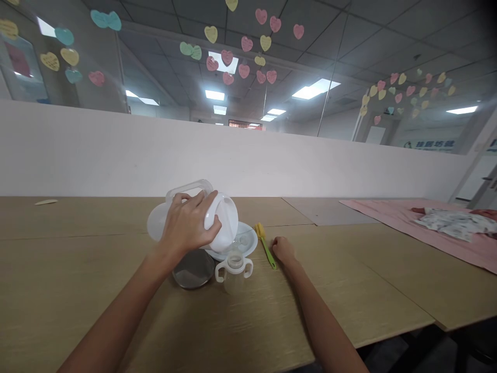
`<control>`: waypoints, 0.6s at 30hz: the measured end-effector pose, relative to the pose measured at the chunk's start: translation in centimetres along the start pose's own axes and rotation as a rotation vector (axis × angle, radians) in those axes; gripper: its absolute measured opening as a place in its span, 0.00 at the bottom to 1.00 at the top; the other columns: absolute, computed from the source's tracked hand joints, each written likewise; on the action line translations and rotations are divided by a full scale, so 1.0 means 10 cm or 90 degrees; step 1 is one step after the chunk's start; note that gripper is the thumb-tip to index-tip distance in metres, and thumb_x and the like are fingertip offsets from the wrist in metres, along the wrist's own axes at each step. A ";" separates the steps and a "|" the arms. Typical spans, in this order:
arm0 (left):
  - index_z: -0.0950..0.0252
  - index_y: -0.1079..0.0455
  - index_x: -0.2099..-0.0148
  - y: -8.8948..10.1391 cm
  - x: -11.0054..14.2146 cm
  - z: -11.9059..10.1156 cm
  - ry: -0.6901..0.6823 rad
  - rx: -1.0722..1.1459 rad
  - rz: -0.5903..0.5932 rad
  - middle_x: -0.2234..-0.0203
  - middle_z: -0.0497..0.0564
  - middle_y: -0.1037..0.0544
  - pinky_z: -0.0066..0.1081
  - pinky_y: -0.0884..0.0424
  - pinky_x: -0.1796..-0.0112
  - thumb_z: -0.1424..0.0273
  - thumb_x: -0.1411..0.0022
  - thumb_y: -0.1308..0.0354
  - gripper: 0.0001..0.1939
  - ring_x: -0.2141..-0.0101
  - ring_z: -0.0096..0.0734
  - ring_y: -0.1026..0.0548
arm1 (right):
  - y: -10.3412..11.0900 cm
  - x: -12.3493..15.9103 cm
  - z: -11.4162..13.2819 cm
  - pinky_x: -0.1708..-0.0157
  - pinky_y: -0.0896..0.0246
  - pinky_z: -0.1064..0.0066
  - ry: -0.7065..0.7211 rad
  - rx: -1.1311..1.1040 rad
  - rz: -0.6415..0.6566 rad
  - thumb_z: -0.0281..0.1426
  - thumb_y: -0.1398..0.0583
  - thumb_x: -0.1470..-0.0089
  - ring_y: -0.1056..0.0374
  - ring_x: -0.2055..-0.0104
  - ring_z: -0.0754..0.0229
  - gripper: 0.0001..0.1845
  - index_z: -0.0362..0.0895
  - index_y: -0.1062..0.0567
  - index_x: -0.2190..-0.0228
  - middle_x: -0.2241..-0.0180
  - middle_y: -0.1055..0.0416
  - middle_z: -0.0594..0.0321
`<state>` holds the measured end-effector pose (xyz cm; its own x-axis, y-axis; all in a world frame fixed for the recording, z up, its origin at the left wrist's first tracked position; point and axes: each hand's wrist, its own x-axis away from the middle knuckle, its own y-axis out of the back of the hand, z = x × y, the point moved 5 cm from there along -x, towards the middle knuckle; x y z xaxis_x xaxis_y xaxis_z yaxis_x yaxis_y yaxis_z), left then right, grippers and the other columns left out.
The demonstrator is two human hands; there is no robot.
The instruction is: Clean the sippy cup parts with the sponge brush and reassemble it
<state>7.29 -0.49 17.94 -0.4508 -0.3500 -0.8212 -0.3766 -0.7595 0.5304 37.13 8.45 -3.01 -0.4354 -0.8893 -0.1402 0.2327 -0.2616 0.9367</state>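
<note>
My left hand [190, 220] grips a white plastic jug [225, 223] and holds it tilted above the table, its round white end towards the right. Its translucent handle [190, 187] shows behind my fingers. Below it stands an uncapped clear baby bottle [235, 277] with two white side handles, upright. Behind the bottle lies a pale plate [248, 241] bearing a small clear piece. A grey round disc [193, 274] rests left of the bottle. My right hand [283, 250] lies closed on the table, just right of a bottle brush [266, 246] with yellow bristles and green handle.
A pink cloth [373, 212] covers the table's far right, with a small figure in white patterned clothes [446, 223] on it. A thin pale object [46, 202] lies at far left. Behind the table runs a white wall [248, 163] topped with glass.
</note>
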 end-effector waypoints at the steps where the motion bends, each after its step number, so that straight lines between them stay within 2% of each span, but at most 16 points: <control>1: 0.62 0.36 0.48 0.01 -0.01 0.01 0.004 0.005 -0.002 0.60 0.54 0.25 0.41 0.41 0.57 0.65 0.48 0.53 0.24 0.66 0.40 0.28 | 0.00 0.00 0.00 0.66 0.43 0.74 0.000 0.000 0.000 0.23 0.49 0.52 0.32 0.58 0.57 0.14 0.42 0.26 0.67 0.60 0.29 0.53; 5: 0.61 0.34 0.48 0.03 -0.02 0.21 0.051 0.072 -0.019 0.58 0.51 0.24 0.42 0.39 0.56 0.64 0.48 0.52 0.24 0.62 0.41 0.27 | 0.00 0.00 0.00 0.68 0.43 0.74 0.004 0.002 0.002 0.23 0.49 0.52 0.32 0.59 0.57 0.14 0.42 0.26 0.67 0.60 0.29 0.54; 8: 0.59 0.33 0.49 -0.02 0.03 0.58 0.169 0.160 -0.066 0.58 0.48 0.24 0.39 0.35 0.57 0.63 0.47 0.51 0.23 0.60 0.41 0.27 | 0.00 0.00 -0.01 0.67 0.43 0.74 0.009 0.005 0.004 0.24 0.49 0.52 0.32 0.58 0.57 0.14 0.41 0.26 0.66 0.60 0.28 0.54; 11: 0.64 0.34 0.48 -0.14 0.15 1.04 0.291 0.258 -0.137 0.54 0.48 0.27 0.34 0.32 0.57 0.64 0.45 0.51 0.23 0.58 0.38 0.28 | -0.01 0.01 -0.01 0.67 0.43 0.74 0.014 0.008 0.009 0.23 0.49 0.52 0.32 0.58 0.57 0.14 0.41 0.26 0.66 0.60 0.29 0.53; 15: 0.69 0.36 0.46 -0.25 0.37 1.57 0.420 0.228 -0.220 0.51 0.51 0.29 0.35 0.34 0.55 0.63 0.43 0.52 0.25 0.56 0.38 0.30 | -0.02 0.00 -0.02 0.67 0.43 0.73 0.015 0.011 0.017 0.23 0.49 0.52 0.32 0.58 0.56 0.14 0.41 0.26 0.67 0.59 0.29 0.53; 18: 0.69 0.38 0.44 -0.29 0.52 1.84 0.514 0.173 -0.222 0.58 0.51 0.25 0.38 0.34 0.58 0.59 0.45 0.50 0.29 0.60 0.41 0.29 | -0.03 0.01 -0.02 0.67 0.42 0.73 0.015 0.012 0.019 0.23 0.50 0.52 0.32 0.58 0.56 0.14 0.42 0.26 0.67 0.59 0.29 0.53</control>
<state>-8.87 9.97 16.04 0.3884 -0.4790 -0.7872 -0.6076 -0.7754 0.1720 37.26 8.39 -3.35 -0.4075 -0.9054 -0.1189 0.2285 -0.2271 0.9467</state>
